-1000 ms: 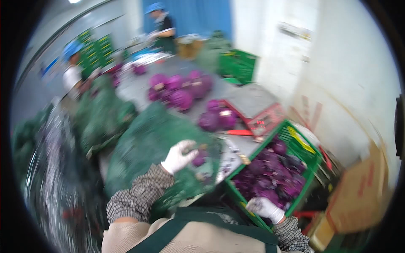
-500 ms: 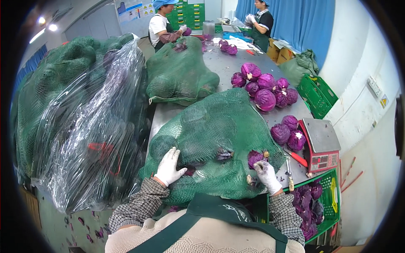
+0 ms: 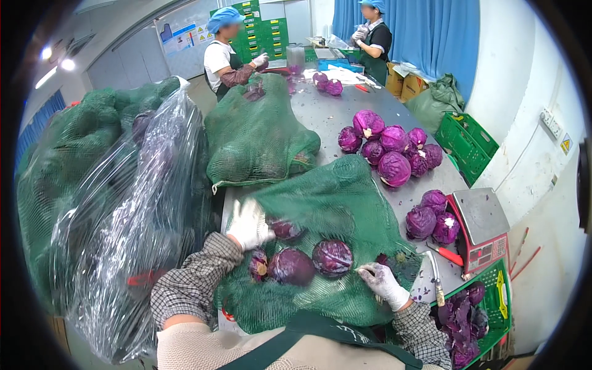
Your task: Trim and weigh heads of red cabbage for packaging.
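Note:
My left hand (image 3: 250, 228), in a white glove and slightly blurred, has its fingers extended on the green mesh bag (image 3: 327, 185) beside a purple cabbage (image 3: 287, 229). My right hand (image 3: 379, 283), gloved and stained, has curled fingers low on the bag's right side; what they pinch is unclear. Several cabbages, including a round one (image 3: 333, 258) between my hands and a darker one (image 3: 290, 266), show bare in the bag's lower part. A hooked knife (image 3: 439, 287) and a red-handled tool (image 3: 447, 253) lie right of my right hand.
Another mesh sack (image 3: 253, 135) and plastic-wrapped sacks (image 3: 142, 197) fill the left. Cabbage piles (image 3: 394, 166), a red scale (image 3: 481, 228) and a green crate of leaves (image 3: 459, 327) stand right. Two co-workers (image 3: 222, 68) (image 3: 373, 43) in blue caps stand at the far end of the steel table (image 3: 327, 117).
Since half a second ago, my left hand has moved up with the mesh, uncovering several cabbages in the bag. My right hand is a little lower. The earliest view was turned and blurred.

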Demonstrator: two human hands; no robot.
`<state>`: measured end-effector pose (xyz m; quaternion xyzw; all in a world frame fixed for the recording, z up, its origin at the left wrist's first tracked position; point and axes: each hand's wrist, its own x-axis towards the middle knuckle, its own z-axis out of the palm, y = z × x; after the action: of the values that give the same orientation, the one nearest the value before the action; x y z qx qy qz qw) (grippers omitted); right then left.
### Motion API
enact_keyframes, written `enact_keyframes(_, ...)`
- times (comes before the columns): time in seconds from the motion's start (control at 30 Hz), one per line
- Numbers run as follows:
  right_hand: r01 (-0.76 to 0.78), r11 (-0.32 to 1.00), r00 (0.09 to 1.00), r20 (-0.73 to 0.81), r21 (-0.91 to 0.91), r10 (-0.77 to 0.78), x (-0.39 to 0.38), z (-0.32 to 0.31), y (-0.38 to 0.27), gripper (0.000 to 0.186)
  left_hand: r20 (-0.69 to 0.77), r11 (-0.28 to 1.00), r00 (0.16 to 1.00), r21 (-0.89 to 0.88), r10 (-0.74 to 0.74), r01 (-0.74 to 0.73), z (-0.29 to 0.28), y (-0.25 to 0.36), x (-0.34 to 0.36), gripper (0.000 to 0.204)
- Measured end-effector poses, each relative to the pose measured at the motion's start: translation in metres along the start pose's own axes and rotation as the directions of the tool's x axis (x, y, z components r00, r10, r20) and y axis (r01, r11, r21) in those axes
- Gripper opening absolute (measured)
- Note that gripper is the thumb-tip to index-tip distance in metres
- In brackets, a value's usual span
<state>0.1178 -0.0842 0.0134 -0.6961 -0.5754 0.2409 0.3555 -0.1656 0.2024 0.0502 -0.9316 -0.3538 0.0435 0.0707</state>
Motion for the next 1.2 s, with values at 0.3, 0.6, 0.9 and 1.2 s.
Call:
enact_keyframes(0.3,0.235,0.968,0.970,0.043,0.084,-0.239,0.134,0.021,-0.013,0.041,-0.263,0.966,0.937,-0.178,-0.231,0.189,-0.085,-0.033,0.123,0.057)
enact_keyframes(0.6,-0.499,0.643,0.817,0.563,0.581,0.126,0.170,0.075,-0.034,0.060,-0.227,0.684,0.964,-0.726,-0.142,-0.070,0.007,0.005,0.071,0.070)
enact_keyframes(0.9,-0.356,0.835,0.899,0.399,0.421,0.182,0.178,0.086,-0.050,0.085,0.385,-0.268,0.920,-0.896,-0.075,0.353,0.062,-0.016,0.095,0.066)
enact_keyframes(1.2,0.150,0.846,0.987,-0.124,0.512,-0.100,0.026,-0.009,-0.058,0.079,-0.136,-0.152,0.969,-0.983,0.208,-0.105,-0.111,0.110,0.022,0.097)
